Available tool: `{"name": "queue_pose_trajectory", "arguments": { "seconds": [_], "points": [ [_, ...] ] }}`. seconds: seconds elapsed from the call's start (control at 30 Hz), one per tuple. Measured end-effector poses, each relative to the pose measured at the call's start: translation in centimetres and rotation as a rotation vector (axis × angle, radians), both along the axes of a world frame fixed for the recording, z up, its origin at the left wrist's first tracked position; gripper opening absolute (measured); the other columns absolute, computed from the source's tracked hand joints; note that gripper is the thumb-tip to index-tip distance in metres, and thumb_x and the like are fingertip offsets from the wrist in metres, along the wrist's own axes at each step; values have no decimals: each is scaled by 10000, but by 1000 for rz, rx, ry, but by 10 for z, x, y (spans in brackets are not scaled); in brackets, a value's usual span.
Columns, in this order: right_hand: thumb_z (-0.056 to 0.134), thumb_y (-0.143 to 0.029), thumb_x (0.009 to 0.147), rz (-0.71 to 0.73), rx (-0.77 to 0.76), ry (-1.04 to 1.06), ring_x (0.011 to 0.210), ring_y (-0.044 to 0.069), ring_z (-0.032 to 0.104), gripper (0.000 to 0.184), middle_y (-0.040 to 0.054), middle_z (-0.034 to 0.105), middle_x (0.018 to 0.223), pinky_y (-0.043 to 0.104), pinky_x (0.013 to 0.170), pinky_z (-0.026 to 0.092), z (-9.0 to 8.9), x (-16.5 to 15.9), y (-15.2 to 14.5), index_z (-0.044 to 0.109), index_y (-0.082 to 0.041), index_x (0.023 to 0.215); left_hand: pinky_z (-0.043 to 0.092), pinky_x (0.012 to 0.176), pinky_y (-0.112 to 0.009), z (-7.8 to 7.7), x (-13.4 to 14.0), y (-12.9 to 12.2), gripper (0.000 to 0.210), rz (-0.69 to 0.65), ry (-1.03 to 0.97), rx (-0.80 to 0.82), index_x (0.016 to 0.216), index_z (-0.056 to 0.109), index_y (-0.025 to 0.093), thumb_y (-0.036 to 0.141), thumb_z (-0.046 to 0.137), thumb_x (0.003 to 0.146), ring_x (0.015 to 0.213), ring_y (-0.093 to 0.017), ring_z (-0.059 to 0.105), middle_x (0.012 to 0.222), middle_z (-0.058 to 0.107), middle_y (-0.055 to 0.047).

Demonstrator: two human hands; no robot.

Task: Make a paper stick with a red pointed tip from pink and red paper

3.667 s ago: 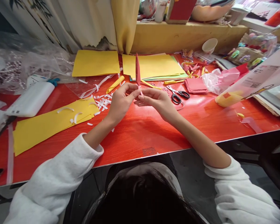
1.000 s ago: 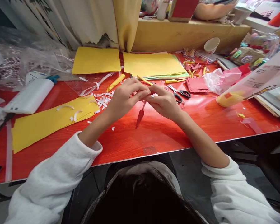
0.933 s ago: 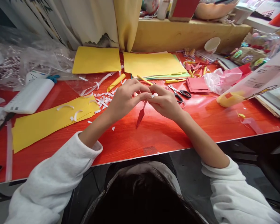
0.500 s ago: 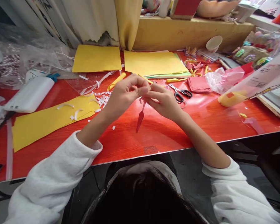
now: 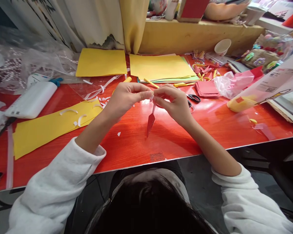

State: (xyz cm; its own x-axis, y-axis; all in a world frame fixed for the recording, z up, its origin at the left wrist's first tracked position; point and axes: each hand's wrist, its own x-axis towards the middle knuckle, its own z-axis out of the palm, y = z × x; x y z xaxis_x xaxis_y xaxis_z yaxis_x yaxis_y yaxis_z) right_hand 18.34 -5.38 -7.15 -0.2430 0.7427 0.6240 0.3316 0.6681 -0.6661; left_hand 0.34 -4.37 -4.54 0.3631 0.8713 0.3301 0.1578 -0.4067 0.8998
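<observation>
Above the red table, my left hand and my right hand meet fingertip to fingertip. Each is closed in a pinch on a thin whitish strip, whose upper end is partly hidden by the fingers. From its lower end hangs a folded red paper piece, narrow and pointed, tilted slightly, clear of the tabletop. Behind my right hand lie black-handled scissors, their blades covered from view. White paper scraps are scattered beside my left hand.
Yellow paper strips lie at left near a white power bank. Yellow sheets and a paper stack sit at the back. Small red paper squares, a paper cup and a clear plastic bag are to the right.
My fingertips have drawn slightly apart, showing more of the whitish strip. The hanging red piece has shifted a little right. My right hand now covers the scissor blades.
</observation>
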Motion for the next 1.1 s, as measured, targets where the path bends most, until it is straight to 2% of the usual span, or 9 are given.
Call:
{"name": "queue_pose_trajectory", "arguments": {
  "seconds": [0.33,0.67,0.83,1.1],
  "points": [
    [601,-275,843,14,-69,25,762,93,590,70,-16,590,813,252,652,523,1,1,-1,641,-219,850,466,650,-252,0,2,-2,85,-6,-16,29,729,700,182,224,652,784,665,-95,560,700,636,10],
    [580,-282,854,2,-100,57,813,99,598,88,-20,612,828,262,702,518,0,1,-2,632,-212,860,453,623,-237,1,2,-2,83,-23,-39,-8,745,696,184,242,655,788,661,-88,546,733,639,5],
    [563,-292,864,-10,-81,42,814,97,596,97,-19,604,819,258,700,517,-1,1,-1,622,-215,861,445,590,-241,-1,2,0,103,-11,-37,-40,750,704,190,274,656,784,663,-100,558,740,657,-3],
    [557,-374,868,-17,-92,3,782,107,601,153,-1,598,849,259,663,532,-2,0,-3,576,-234,929,473,623,-264,-5,4,-1,110,-17,-19,-19,765,696,202,307,664,775,698,-118,573,764,662,-7]
  ]
}}
